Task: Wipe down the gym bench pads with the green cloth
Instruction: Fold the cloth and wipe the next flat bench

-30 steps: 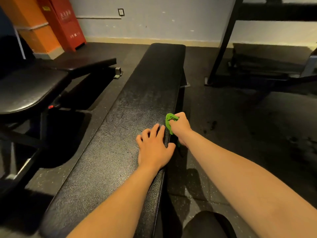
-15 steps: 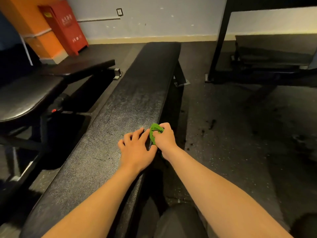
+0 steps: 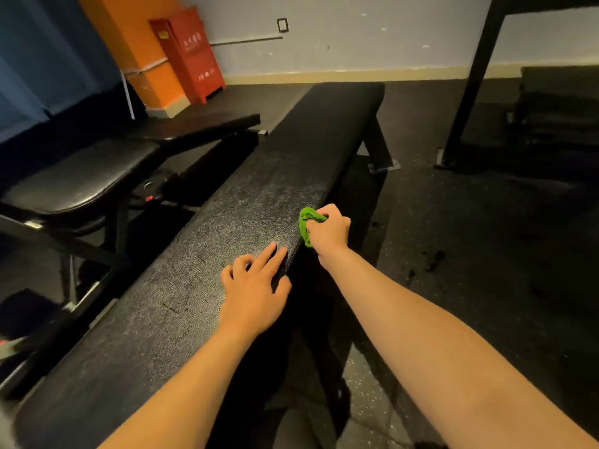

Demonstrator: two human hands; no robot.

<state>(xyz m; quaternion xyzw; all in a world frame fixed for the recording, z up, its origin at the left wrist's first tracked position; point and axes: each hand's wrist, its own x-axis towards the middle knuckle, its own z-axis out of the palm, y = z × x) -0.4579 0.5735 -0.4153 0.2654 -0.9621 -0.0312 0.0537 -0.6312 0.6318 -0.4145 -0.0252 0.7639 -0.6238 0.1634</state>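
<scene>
- Fingers (image 3: 274, 259) of the left hand (image 3: 251, 294) lie spread out and flat on the black bench pad (image 3: 207, 241), near its right edge. This hand holds nothing.
- Half a second ago the fingers of this hand lay closer together. Now there are gaps between them.
- A bit farther up, the right hand (image 3: 329, 231) is curled tight around the green cloth (image 3: 306, 223). The cloth is bunched up in a ball.
- The cloth touches the right edge of the pad, and a bit of it hangs down over the side.
- Before, the cloth was right next to the tips of the left hand. Now there is a strip of bare pad between the two hands, with the right hand farther along the bench.
- The top of the pad looks worn and a little shiny around the hands.
- Beside the long bench, on the left, stands a second bench (image 3: 81, 176) with a smooth black seat. More of it shows now than before.
- On the right is the dark speckled floor (image 3: 470, 254), and a slanted black post (image 3: 470, 79) stands on it.
- Far back, a red cabinet (image 3: 188, 53) stands next to an orange pillar (image 3: 129, 43), by the pale wall (image 3: 356, 34).
</scene>
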